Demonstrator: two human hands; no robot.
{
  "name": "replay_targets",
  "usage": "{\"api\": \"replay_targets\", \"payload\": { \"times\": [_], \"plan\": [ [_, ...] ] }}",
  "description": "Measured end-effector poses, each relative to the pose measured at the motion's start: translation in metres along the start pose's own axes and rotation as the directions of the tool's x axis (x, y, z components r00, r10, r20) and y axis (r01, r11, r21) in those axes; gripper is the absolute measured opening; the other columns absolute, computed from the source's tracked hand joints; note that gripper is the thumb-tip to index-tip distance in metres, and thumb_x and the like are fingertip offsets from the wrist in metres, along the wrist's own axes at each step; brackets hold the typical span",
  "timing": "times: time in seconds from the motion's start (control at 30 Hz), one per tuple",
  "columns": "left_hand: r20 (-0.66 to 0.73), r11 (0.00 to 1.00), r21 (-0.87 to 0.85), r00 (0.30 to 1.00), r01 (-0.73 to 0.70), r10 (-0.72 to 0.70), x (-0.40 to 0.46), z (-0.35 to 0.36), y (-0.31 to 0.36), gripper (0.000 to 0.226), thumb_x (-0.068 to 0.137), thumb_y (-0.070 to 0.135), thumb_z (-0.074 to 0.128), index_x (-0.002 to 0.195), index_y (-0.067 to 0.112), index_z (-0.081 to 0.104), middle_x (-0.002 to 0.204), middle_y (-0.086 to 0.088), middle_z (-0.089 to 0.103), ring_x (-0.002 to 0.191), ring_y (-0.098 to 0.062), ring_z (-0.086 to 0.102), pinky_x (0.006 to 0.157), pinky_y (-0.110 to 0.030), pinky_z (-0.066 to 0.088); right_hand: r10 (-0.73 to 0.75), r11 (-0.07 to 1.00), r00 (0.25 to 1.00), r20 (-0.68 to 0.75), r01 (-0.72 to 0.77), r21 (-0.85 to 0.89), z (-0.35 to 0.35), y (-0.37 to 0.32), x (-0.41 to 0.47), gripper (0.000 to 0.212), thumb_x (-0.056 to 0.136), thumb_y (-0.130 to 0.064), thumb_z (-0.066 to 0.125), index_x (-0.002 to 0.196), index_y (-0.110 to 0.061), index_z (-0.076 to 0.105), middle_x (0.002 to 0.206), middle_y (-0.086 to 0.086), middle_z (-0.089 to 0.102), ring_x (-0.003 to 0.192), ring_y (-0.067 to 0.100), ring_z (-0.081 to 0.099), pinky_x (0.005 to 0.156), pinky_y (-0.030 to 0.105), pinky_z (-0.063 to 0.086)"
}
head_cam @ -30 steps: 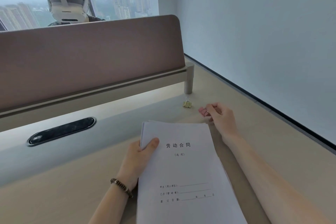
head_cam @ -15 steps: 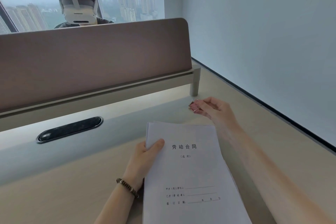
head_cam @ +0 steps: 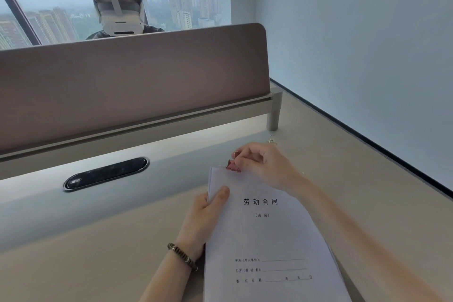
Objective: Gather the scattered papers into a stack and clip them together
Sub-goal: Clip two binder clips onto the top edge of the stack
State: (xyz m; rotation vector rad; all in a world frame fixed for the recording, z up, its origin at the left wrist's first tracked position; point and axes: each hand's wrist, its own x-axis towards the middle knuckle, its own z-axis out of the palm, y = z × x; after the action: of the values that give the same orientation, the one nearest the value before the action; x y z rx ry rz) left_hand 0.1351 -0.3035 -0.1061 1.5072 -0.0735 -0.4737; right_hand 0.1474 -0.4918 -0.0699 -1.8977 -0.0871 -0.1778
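Note:
A stack of white papers with printed characters on the top sheet lies on the desk in front of me. My left hand holds its left edge, thumb on top of the sheets. My right hand pinches a pink binder clip at the stack's top edge, near the upper left corner. Whether the clip's jaws sit over the paper edge I cannot tell.
A gold binder clip lies on the beige desk behind my right hand, near the partition's leg. A brown partition stands across the back, with a person wearing a headset behind it. A black cable slot is at left.
My right hand carried the pink clip from the desk beside the gold clip back and left to the top edge of the stack. The left hand kept holding the papers.

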Motion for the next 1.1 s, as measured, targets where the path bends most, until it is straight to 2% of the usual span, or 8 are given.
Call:
{"api": "replay_targets", "payload": {
  "times": [0.07, 0.17, 0.27, 0.43, 0.6, 0.77, 0.97, 1.1],
  "plan": [
    [0.004, 1.0, 0.005, 1.0, -0.006, 0.006, 0.0, 0.0, -0.001, 0.032, 0.098, 0.024, 0.056, 0.1, -0.003, 0.072, 0.096, -0.019, 0.077, 0.082, -0.029, 0.072, 0.073, -0.037, 0.058, -0.005, 1.0, 1.0, 0.012, 0.005, 0.011, 0.001, -0.001, 0.001, 0.011, 0.093, -0.003, 0.068, 0.091, 0.008, 0.069, 0.095, -0.002, 0.073, 0.087, 0.0, 0.072, 0.084, 0.021, 0.053],
    [0.008, 1.0, 0.001, 1.0, -0.01, 0.01, 0.001, 0.0, -0.002, 0.032, 0.098, 0.025, 0.056, 0.1, -0.003, 0.072, 0.096, -0.018, 0.077, 0.08, -0.028, 0.073, 0.069, -0.034, 0.059, -0.026, 0.999, 1.0, 0.0, 0.026, -0.025, 0.002, 0.0, 0.002, 0.009, 0.092, -0.008, 0.071, 0.086, -0.001, 0.072, 0.098, 0.001, 0.076, 0.101, 0.026, 0.072, 0.096, 0.045, 0.052],
    [0.001, 1.0, -0.003, 1.0, -0.004, 0.004, 0.002, 0.001, -0.001, 0.034, 0.098, 0.027, 0.056, 0.099, -0.002, 0.073, 0.094, -0.017, 0.078, 0.079, -0.027, 0.074, 0.069, -0.033, 0.059, -0.056, 0.997, 0.998, -0.01, 0.056, -0.052, 0.004, 0.003, 0.002, 0.011, 0.09, -0.021, 0.072, 0.079, -0.017, 0.073, 0.099, 0.005, 0.077, 0.098, 0.041, 0.069, 0.095, 0.056, 0.052],
    [-0.014, 1.0, 0.014, 1.0, 0.002, -0.002, 0.001, 0.001, -0.002, 0.036, 0.098, 0.031, 0.057, 0.097, -0.001, 0.074, 0.094, -0.017, 0.078, 0.084, -0.031, 0.074, 0.079, -0.042, 0.058, -0.06, 0.998, 0.998, -0.018, 0.06, -0.021, 0.004, 0.001, 0.003, 0.01, 0.091, -0.016, 0.072, 0.083, -0.01, 0.074, 0.101, 0.003, 0.077, 0.096, 0.039, 0.07, 0.097, 0.053, 0.053],
    [0.001, 1.0, -0.003, 1.0, -0.008, 0.008, -0.001, 0.001, -0.001, 0.033, 0.098, 0.026, 0.056, 0.095, -0.002, 0.073, 0.093, -0.018, 0.077, 0.077, -0.025, 0.073, 0.07, -0.035, 0.058, -0.028, 1.0, 1.0, 0.014, 0.028, -0.002, 0.002, -0.004, 0.005, 0.01, 0.091, -0.007, 0.072, 0.081, -0.006, 0.075, 0.102, 0.001, 0.074, 0.091, 0.012, 0.07, 0.093, 0.032, 0.052],
    [-0.001, 1.0, -0.013, 1.0, -0.006, 0.006, -0.001, 0.0, -0.001, 0.033, 0.098, 0.026, 0.056, 0.095, -0.001, 0.074, 0.094, -0.019, 0.077, 0.079, -0.028, 0.073, 0.077, -0.04, 0.057, -0.12, 0.984, 0.993, 0.024, 0.122, -0.133, 0.002, -0.009, 0.008, 0.014, 0.088, -0.012, 0.076, 0.075, -0.015, 0.076, 0.099, 0.0, 0.074, 0.091, 0.023, 0.069, 0.088, 0.025, 0.049],
    [0.004, 1.0, -0.014, 1.0, -0.015, 0.015, 0.0, 0.0, -0.002, 0.032, 0.098, 0.026, 0.056, 0.093, 0.0, 0.074, 0.092, -0.017, 0.078, 0.077, -0.026, 0.074, 0.073, -0.037, 0.058, -0.223, 0.947, 0.974, 0.035, 0.225, -0.228, 0.0, -0.006, 0.012, 0.014, 0.087, -0.015, 0.077, 0.073, -0.015, 0.077, 0.091, -0.009, 0.072, 0.088, 0.009, 0.067, 0.091, 0.029, 0.049],
    [0.009, 1.0, -0.004, 1.0, -0.024, 0.024, 0.0, 0.0, -0.003, 0.033, 0.098, 0.027, 0.057, 0.093, 0.0, 0.074, 0.09, -0.016, 0.078, 0.075, -0.025, 0.074, 0.068, -0.034, 0.059, -0.267, 0.94, 0.964, -0.011, 0.257, -0.222, 0.001, 0.0, 0.014, 0.014, 0.084, -0.014, 0.078, 0.07, -0.015, 0.077, 0.086, -0.012, 0.069, 0.081, 0.012, 0.066, 0.085, 0.025, 0.049]
  ]
}}
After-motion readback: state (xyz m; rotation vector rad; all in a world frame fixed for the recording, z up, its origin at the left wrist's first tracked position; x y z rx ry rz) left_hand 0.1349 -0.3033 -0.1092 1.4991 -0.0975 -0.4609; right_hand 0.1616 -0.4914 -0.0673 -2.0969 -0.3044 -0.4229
